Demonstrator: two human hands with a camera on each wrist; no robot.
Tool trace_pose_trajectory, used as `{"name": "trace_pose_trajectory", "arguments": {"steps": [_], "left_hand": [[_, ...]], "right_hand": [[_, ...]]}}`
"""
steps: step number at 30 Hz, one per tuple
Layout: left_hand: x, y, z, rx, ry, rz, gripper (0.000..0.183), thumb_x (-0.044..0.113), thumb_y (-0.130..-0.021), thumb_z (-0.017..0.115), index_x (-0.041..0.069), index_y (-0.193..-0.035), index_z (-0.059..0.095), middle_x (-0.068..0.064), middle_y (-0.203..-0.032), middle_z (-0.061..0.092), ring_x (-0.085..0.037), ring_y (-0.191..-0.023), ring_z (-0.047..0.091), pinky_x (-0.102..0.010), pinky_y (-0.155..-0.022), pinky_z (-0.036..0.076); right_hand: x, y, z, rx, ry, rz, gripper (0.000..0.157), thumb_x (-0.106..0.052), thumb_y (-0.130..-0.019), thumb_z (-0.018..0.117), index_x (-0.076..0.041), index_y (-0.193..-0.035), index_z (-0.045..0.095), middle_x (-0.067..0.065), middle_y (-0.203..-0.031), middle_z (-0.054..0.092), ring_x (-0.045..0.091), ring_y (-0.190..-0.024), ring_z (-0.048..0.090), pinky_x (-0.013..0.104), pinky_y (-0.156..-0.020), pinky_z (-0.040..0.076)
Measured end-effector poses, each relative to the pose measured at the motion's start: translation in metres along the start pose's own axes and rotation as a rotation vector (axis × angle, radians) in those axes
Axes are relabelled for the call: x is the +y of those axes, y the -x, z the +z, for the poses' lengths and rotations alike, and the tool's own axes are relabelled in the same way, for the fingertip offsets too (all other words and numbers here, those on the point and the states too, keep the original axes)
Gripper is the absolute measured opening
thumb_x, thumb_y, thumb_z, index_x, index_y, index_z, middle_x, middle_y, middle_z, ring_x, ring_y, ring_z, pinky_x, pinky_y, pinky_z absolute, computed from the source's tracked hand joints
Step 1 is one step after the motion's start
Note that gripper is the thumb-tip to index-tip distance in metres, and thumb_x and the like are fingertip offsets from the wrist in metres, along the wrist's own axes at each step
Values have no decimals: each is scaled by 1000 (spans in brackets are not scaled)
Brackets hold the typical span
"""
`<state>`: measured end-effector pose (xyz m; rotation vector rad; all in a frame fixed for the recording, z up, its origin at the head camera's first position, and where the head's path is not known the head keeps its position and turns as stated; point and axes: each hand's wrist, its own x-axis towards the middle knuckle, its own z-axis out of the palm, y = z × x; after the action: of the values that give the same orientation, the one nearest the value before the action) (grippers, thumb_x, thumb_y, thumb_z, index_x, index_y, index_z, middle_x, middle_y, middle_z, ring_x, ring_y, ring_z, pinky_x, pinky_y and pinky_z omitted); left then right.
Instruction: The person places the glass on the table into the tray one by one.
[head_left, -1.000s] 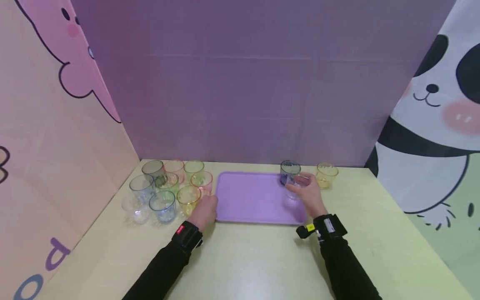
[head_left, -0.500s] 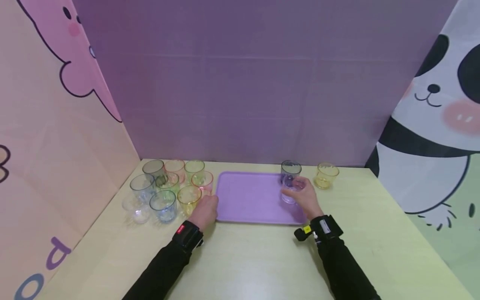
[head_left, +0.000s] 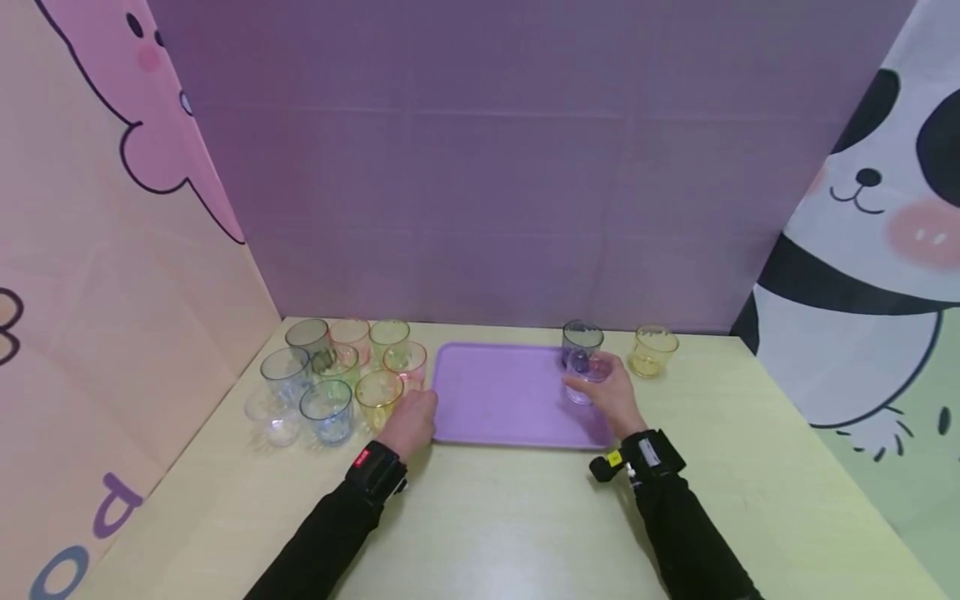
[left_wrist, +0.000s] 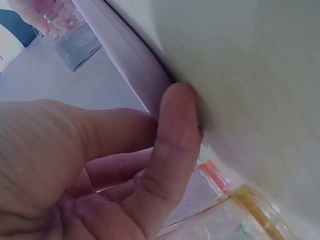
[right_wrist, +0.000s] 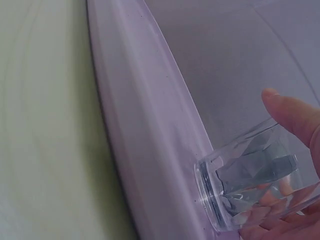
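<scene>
A purple tray (head_left: 495,400) lies mid-table. At its left front corner my left hand (head_left: 408,425) pinches the tray's edge; the left wrist view shows thumb and index finger meeting there. My right hand (head_left: 611,392) grips a clear glass (right_wrist: 250,180) over the tray's right part. In the right wrist view the thumb lies along one side of this glass, fingers on the other, its base close to the tray's front rim. Just behind the clear glass a dark grey-blue glass (head_left: 581,335) stands at the tray's back right, partly hidden.
Several tinted glasses cluster left of the tray, among them a yellow glass (head_left: 378,396), a blue glass (head_left: 327,412) and a pink glass (head_left: 405,360). Another yellow glass (head_left: 652,352) stands on the table right of the tray. A purple backdrop (head_left: 480,208) rises behind.
My right hand has shifted slightly left and towards me with the clear glass, then stayed almost still. The left hand remains at the tray's edge.
</scene>
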<state>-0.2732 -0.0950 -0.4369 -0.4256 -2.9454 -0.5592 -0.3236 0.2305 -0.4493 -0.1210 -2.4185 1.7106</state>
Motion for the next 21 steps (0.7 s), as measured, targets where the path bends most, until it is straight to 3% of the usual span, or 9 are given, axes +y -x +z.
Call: {"name": "trace_pose_trajectory", "arguments": {"steps": [15, 21], "left_hand": [[0, -1, 1, 12, -16, 14, 11, -10, -71, 59, 0, -76, 58, -9, -65, 55, -22, -61, 54, -34, -55, 46], [0, 1, 0, 19, -33, 27, 13, -11, -69, 59, 1, -72, 57, -8, -63, 54, -22, -59, 54, -34, -52, 45]], "right_hand": [[3, 0, -3, 1, 26, -23, 96, -36, -60, 83, -1, -133, 31, 20, -127, 45, 33, -117, 43, 44, -101, 33], [1, 0, -3, -9, 40, -7, 104, -40, -59, 82, -1, -137, 26, 21, -133, 40, 33, -121, 39, 44, -103, 31]]}}
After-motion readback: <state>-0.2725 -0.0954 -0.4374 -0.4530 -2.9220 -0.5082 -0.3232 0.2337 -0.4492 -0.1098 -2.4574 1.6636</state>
